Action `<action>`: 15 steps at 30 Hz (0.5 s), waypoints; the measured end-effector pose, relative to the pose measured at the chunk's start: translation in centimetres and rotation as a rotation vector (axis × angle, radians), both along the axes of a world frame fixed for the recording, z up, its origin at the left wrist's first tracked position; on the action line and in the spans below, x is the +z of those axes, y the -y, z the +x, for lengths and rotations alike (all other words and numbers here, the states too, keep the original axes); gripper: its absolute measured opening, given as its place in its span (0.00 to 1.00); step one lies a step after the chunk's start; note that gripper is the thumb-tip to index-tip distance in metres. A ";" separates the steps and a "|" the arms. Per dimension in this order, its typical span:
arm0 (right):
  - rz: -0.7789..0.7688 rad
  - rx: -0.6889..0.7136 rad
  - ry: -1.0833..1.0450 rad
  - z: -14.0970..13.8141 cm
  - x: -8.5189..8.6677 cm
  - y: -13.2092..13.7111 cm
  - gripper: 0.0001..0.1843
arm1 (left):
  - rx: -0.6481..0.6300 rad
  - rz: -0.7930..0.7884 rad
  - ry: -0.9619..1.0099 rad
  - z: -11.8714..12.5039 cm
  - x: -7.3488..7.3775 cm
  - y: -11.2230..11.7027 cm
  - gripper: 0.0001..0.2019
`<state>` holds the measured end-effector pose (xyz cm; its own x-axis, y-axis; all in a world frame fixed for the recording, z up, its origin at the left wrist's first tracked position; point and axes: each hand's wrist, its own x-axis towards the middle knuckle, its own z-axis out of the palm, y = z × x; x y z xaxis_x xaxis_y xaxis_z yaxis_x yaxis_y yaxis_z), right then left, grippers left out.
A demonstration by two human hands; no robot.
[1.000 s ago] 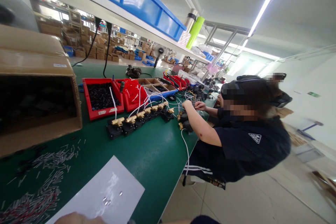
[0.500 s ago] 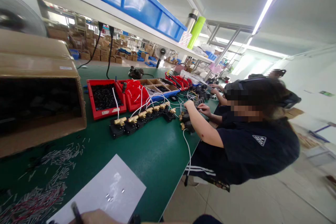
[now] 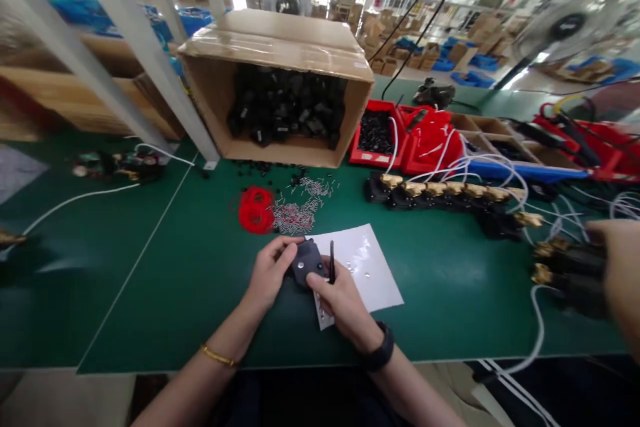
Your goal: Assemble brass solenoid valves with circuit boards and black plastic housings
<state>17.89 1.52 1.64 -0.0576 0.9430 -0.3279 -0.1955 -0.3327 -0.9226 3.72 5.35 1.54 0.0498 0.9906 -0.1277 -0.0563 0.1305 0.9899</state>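
Both my hands meet over the near middle of the green table (image 3: 190, 293). My left hand (image 3: 269, 275) is closed on a small black plastic part (image 3: 306, 263), pinching its left side. My right hand (image 3: 336, 299) touches the same part from the right and grips a thin black tool (image 3: 331, 261) that stands upright between its fingers. Under my right hand lies a white sheet (image 3: 367, 267) with a few tiny shiny pieces on it. Just beyond it are a heap of small metal pins (image 3: 300, 210) and a bunch of red rings (image 3: 256, 210).
An open cardboard box (image 3: 280, 47) on its side holds several black parts. Red bins (image 3: 380, 137) stand to its right. A row of brass-topped black valves (image 3: 440, 193) with white wires runs right. A co-worker's arm (image 3: 623, 273) shows at the right edge.
The view has swung left and down from the co-worker to my own hands. Both hands are now in full view, holding the black part and the tool.
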 end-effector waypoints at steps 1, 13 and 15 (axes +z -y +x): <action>0.004 0.004 0.014 -0.1 0.1 0.2 0.23 | -0.002 0.003 0.011 0.0 0.1 0.2 0.14; 0.128 0.056 0.033 -0.2 1.9 1.4 0.24 | -0.101 0.139 -0.005 -1.1 4.3 1.5 0.13; 0.139 0.036 0.016 -0.1 2.2 1.4 0.23 | -0.109 0.140 0.009 -0.9 4.6 1.5 0.15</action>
